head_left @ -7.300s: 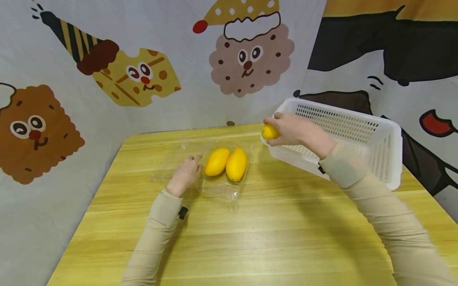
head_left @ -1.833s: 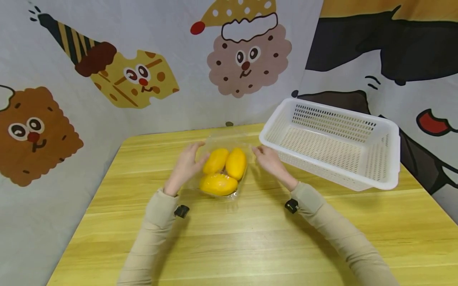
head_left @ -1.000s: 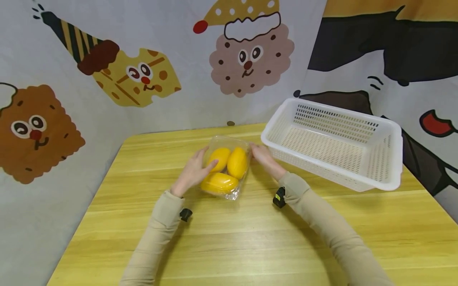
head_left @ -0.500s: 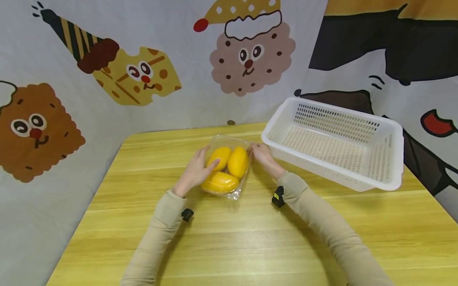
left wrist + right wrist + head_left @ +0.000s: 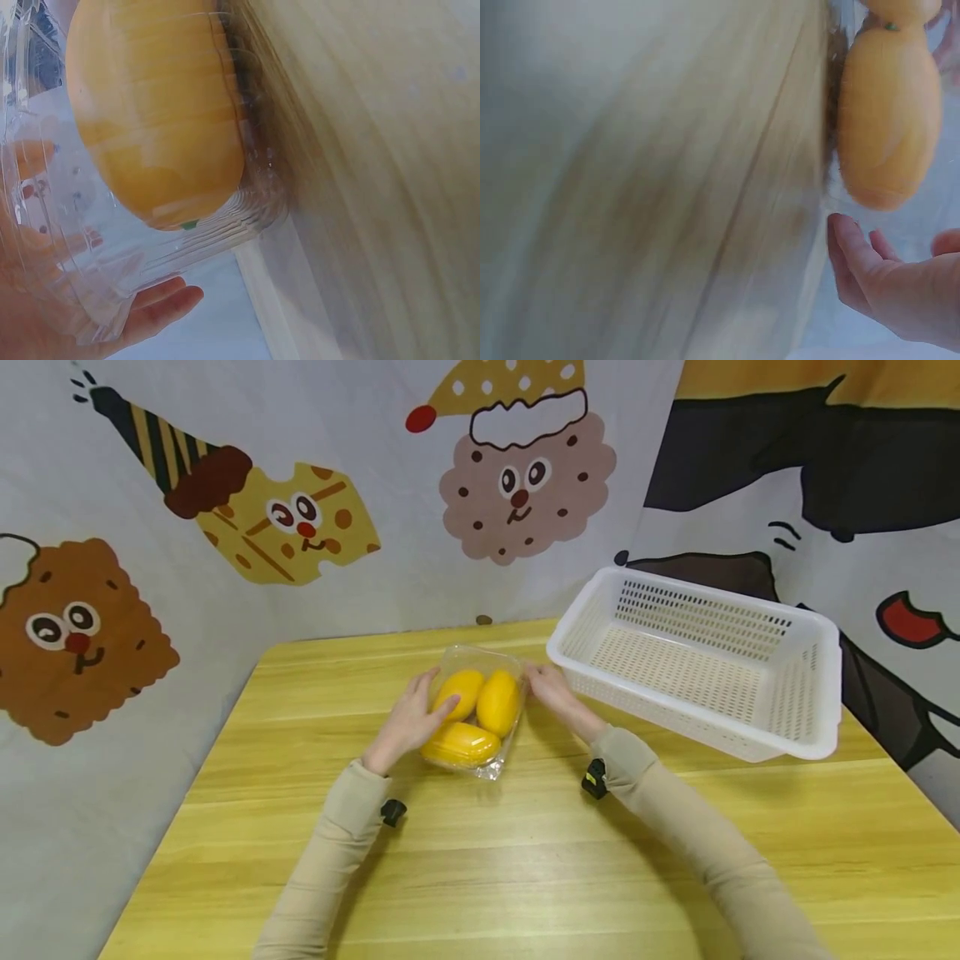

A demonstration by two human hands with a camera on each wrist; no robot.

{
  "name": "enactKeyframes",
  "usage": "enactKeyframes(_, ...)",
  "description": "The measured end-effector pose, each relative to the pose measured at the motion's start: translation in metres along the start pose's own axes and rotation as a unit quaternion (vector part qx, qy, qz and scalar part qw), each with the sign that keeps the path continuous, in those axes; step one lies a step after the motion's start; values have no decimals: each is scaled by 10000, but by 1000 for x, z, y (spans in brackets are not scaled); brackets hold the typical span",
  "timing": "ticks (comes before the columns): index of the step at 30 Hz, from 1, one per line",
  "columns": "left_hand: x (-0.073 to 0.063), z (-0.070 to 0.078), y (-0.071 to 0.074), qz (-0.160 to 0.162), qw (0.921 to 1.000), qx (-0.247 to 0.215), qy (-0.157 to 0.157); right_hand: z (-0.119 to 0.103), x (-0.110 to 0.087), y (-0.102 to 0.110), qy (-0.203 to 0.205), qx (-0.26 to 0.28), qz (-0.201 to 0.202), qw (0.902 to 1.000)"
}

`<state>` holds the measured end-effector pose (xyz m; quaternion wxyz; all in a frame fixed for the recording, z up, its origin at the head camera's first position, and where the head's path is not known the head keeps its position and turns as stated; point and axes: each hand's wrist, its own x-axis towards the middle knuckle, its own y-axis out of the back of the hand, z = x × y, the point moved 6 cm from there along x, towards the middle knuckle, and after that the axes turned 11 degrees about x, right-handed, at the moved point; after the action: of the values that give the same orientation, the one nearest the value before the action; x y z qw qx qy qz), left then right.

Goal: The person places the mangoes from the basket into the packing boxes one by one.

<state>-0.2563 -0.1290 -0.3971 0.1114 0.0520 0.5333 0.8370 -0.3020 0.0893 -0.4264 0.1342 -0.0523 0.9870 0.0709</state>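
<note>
A clear plastic box (image 5: 491, 768) with its lid down lies on the table, holding three yellow mangoes (image 5: 459, 745). My left hand (image 5: 407, 722) grips the box's left side, the thumb over the lid and the fingers along the far edge. In the left wrist view those fingers (image 5: 161, 307) show past the clear wall, beside a mango (image 5: 157, 112) with a green tip. At the right side, my right hand (image 5: 553, 689) holds the box's edge. The right wrist view shows its fingertips (image 5: 844, 229) low at the wall and the thumb (image 5: 946, 241) higher up.
A white perforated plastic basket (image 5: 675, 693) stands at the back right of the wooden table (image 5: 495, 877), near my right hand. Behind the table hangs a cloth (image 5: 405, 585) printed with cartoon figures.
The right hand brought a third mango from the basket side; it now lies in the box. The lid, earlier open to the left, came down. Over the last second both hands stay nearly still.
</note>
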Motion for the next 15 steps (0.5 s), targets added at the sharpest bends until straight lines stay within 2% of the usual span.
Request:
enactKeyframes(5, 0, -1, -1, 27, 10000, -3, 2, 2, -14, -2, -336, -247, -513, 9978)
enactKeyframes(8, 0, -1, -1, 24, 10000, -7, 10, 18, -15, -4, -373, -179, -1232, 9915)
enactKeyframes(10, 0, -1, -1, 7, 10000, -12, 13, 24, -28, -9, -485, -162, -1779, 9827)
enactKeyframes(13, 1, -1, -2, 15, 10000, -40, 10, 24, -55, -19, -648, -151, -2310, 9707)
enactKeyframes(14, 1, -1, -2, 25, 10000, -43, 2, 11, -76, -23, -829, -336, -2307, 9689)
enactKeyframes(15, 1, -1, -2, 36, 10000, -50, -5, 12, -82, -26, -873, -366, -2356, 9672)
